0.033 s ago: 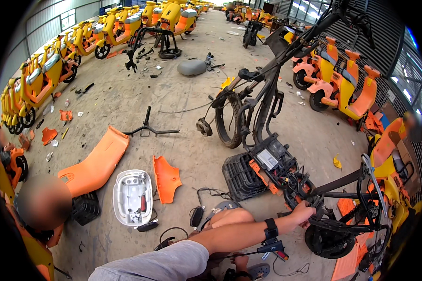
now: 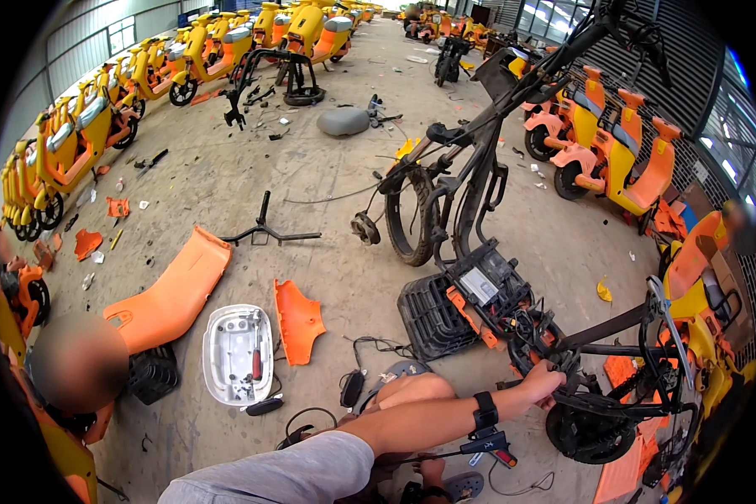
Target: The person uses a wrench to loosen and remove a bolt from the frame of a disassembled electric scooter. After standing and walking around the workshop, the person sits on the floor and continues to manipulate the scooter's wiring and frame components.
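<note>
A stripped black scooter frame [image 2: 479,181] leans across the right half, its wiring and electrical parts exposed around the middle. My left arm reaches over to it, and my left hand [image 2: 544,382] has its fingers curled closed at the dark parts just ahead of the rear wheel [image 2: 592,433]. What those fingers grip is hidden among the black parts. Beneath my left forearm is a dark power tool [image 2: 487,443] with a long thin shaft and a red patch. A bit of skin near that shaft looks like my right hand [image 2: 433,472]; its fingers cannot be made out.
To the left lie a white tray [image 2: 212,370] holding a red-handled screwdriver [image 2: 257,363] and small parts, an orange panel [image 2: 298,323], and a long orange cover [image 2: 176,290]. A black basket [image 2: 433,315] sits against the frame. Yellow-orange scooters [image 2: 76,155] line both sides.
</note>
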The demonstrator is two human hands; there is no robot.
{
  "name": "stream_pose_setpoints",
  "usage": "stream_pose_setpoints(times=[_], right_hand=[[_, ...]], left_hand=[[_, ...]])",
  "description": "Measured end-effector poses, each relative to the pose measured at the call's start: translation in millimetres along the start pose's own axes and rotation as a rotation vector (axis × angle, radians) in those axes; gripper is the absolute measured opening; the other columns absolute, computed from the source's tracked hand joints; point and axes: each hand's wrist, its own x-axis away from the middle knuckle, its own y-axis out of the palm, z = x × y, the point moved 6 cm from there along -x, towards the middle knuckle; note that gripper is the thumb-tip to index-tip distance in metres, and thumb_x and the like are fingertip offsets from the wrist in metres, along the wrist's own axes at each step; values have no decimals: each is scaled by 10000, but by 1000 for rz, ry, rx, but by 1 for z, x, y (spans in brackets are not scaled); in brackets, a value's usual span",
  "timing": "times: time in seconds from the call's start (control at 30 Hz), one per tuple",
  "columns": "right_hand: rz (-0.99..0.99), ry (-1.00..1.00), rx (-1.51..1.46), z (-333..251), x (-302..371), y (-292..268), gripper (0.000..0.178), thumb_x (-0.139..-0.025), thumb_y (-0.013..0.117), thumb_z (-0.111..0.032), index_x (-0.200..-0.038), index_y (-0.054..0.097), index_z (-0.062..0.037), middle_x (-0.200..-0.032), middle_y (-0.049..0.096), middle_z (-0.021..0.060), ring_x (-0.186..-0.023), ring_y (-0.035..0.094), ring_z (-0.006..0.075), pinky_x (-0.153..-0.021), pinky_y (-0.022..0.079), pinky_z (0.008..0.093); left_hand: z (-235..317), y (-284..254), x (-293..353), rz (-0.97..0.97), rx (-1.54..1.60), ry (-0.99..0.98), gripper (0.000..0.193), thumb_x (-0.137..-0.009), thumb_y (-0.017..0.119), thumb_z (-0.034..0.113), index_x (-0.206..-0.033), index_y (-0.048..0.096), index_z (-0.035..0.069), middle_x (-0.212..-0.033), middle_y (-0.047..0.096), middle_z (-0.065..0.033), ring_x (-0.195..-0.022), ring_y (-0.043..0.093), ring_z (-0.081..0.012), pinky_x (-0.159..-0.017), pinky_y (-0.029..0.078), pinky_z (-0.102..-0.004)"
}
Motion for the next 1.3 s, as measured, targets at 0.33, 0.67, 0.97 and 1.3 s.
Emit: stream_pose_setpoints(times=[0.33, 0.67, 0.97, 1.3], right_hand=[[0, 41, -1, -5, 6, 0, 285, -786, 372, 58, -910, 627, 83, -752, 630, 176, -552, 636, 247, -448, 516, 337], [-2, 47, -3, -7, 10, 1, 306, -782, 358, 56, -915, 632, 89, -751, 645, 181, -565, 637, 251, -465, 523, 333], [-1, 55, -49, 0, 5, 0, 264, -790, 369, 68, -877, 619, 74, -716, 626, 164, -532, 618, 244, -425, 494, 332], [-49, 57, -150, 8, 0, 5, 207, -803, 415, 60, -876, 608, 71, -691, 609, 156, -530, 601, 230, -422, 471, 334]], left_hand=[[3, 3, 4, -19, -11, -13, 624, -802, 590, 149, -1325, 281, 8, -893, 484, -125, -477, 534, -172, -409, 456, -322], [3, 1, 4, -34, -13, 0, 613, -800, 592, 157, -1307, 287, -2, -903, 483, -125, -479, 539, -175, -410, 458, -319], [-3, 0, -2, -24, 7, 0, 473, -807, 587, 171, -1197, 363, 23, -931, 477, -115, -501, 559, -187, -433, 474, -330], [13, -11, 4, 46, 40, 58, 505, -790, 598, 153, -1205, 341, 22, -851, 517, -115, -500, 557, -186, -448, 475, -334]])
